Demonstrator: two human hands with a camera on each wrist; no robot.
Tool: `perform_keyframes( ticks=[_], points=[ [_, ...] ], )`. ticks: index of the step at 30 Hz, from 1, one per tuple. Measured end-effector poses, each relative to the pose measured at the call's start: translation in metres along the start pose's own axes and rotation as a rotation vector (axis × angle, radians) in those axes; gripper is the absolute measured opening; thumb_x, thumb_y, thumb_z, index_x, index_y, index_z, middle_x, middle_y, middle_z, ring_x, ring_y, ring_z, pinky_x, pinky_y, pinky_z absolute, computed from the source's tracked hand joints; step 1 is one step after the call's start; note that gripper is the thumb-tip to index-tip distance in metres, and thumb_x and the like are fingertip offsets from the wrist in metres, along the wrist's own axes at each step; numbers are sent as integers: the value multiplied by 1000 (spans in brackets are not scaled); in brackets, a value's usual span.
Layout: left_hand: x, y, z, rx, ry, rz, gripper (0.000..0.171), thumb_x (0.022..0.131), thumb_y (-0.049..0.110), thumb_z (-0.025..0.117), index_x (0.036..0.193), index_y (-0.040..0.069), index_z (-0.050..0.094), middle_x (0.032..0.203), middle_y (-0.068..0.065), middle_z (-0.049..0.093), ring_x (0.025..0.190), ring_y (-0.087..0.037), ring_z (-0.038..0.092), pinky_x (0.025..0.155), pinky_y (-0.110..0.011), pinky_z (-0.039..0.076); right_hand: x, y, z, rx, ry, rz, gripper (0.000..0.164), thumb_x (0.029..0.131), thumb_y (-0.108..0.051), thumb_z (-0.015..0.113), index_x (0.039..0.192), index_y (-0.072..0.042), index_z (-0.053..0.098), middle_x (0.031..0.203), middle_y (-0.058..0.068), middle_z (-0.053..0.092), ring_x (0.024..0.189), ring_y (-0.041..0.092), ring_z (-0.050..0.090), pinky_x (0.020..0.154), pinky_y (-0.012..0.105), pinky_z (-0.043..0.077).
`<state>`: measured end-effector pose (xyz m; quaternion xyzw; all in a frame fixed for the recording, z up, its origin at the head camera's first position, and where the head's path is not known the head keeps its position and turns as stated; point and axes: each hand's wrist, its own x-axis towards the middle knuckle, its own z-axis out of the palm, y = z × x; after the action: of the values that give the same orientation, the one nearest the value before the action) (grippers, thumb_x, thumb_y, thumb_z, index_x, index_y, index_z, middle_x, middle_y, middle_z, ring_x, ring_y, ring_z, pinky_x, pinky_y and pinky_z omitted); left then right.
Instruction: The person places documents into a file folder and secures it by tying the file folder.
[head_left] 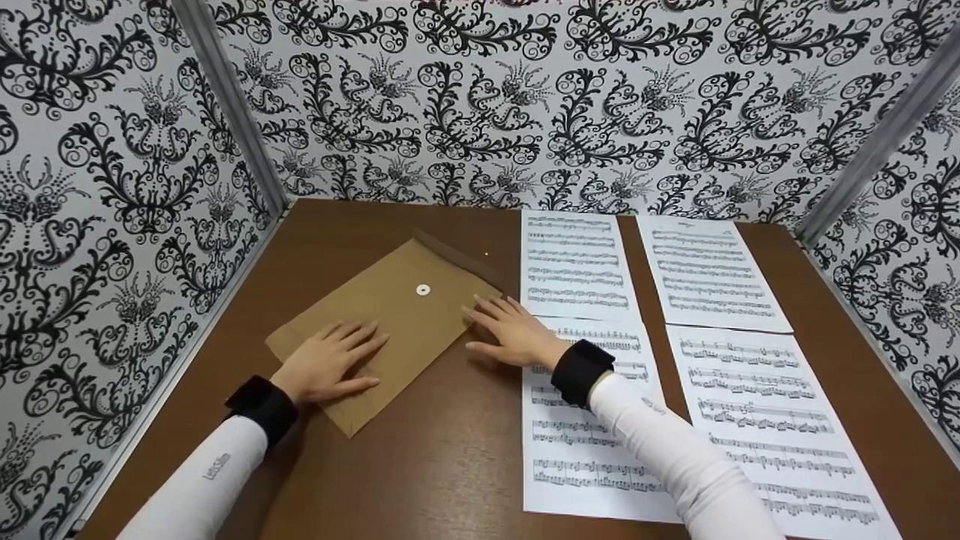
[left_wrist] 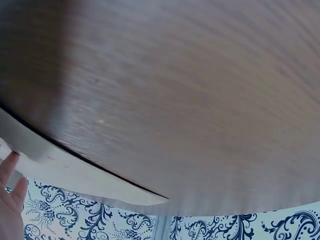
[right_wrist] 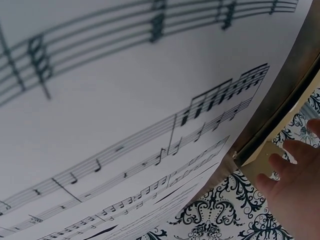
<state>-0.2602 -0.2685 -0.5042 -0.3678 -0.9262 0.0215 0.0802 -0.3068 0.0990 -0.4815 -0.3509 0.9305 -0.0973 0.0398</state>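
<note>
Brown paper envelope [head_left: 412, 330] here, folks, lying flat and at a slant on the wooden table [head_left: 420, 480], just left of the sheet music [head_left: 576, 270]. We've got the left hand [head_left: 330, 364] resting across its near-left part, fingers apart and fairly straight, not clamped on anything. Our right hand [head_left: 517, 334] has its fingers apart too, fingertips over the right-hand edge near the far corner; we can't tell if they're pressing or just hovering.

Handling-wise, we'd guess it's very light and a bit stiff, like ordinary heavy paper: it should slide easily on that smooth tabletop and bend if pushed from one end. Not fragile as such, but it'd crease, and the corners look easiest to ding. Whether anything's inside, we can't see.

For a grip, we'd pinch the long edges, thumb on top and fingers under, since a flat sheet gives little to grab from above. Nudging one edge up first would probably help. We'd go easy on what looks like the flap [head_left: 456, 257] at the far end, and keep fingers off the little white button [head_left: 423, 289].
</note>
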Motion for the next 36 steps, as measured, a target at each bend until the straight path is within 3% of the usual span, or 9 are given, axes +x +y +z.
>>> perform_keyframes(
  ticks=[7,13,21,28,36],
  points=[
    [-2,-2,3,51,52,115,72,97,60,57,154,18,48,156,-14,52,141,-36,53,115,-53,44,2,-1,3,27,-14,2,68,104,-53,49,160,-18,36,169,17,28,157,42,28,129,59,21],
    [-2,-1,3,33,59,132,72,96,60,58,155,19,47,157,-13,51,142,-36,53,114,-53,46,3,-5,3,32,-53,16,63,104,-50,50,157,-17,42,168,18,30,156,43,28,129,56,23],
    [-1,3,-1,-80,-3,26,70,97,64,55,154,25,47,160,-9,48,144,-34,51,95,-53,58,2,-9,6,13,-80,20,59,105,-47,50,155,-16,46,166,20,34,155,42,32,127,52,30],
    [4,4,-5,-132,-36,-89,73,94,68,55,153,26,49,160,-8,49,145,-33,51,98,-55,56,0,-16,6,-24,-97,25,62,105,-52,48,157,-18,43,167,20,32,155,42,31,127,52,29],
    [11,2,-9,-168,-113,-205,80,93,72,52,155,22,47,163,-10,43,149,-40,43,100,-61,53,-4,-27,2,6,-125,27,62,105,-54,47,157,-20,43,167,20,32,155,43,31,126,56,30]
  ],
)
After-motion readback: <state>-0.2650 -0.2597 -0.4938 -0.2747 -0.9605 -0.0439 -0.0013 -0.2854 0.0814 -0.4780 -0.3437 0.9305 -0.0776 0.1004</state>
